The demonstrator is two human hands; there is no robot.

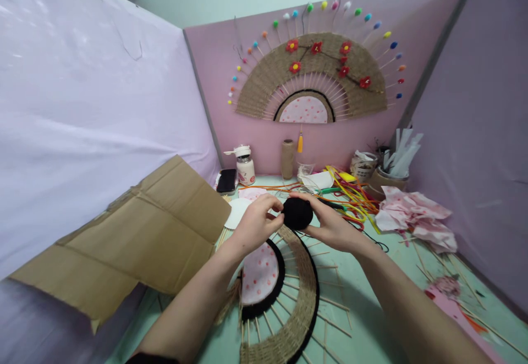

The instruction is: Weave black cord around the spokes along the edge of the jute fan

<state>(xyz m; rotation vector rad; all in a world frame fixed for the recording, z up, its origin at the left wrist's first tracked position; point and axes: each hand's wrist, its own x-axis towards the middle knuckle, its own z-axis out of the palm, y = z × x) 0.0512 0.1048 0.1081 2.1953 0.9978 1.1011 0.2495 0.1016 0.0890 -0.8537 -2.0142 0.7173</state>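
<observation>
A ball of black yarn point(298, 214) is held up over the far end of a half-round woven fan point(307, 276). My right hand point(328, 224) wraps its fingers and thumb around the ball's right side. At the ball's left edge, my left hand point(262, 218) is closed in a pinch on the yarn; the strand between its fingertips is too small to make out. The fan lies on the table with thin sticks fanning out, a tan twine band edged in black, and a pink dotted half-circle point(260, 276) at its centre.
Folded cardboard point(165, 226) leans at the left. Coloured pipe cleaners point(358, 204), tins point(363, 166) and crumpled dotted paper point(414, 215) lie at the right. A bottle point(246, 169), phone point(227, 181) and twine roll point(287, 159) stand behind. A finished fan point(264, 81) hangs on the back panel.
</observation>
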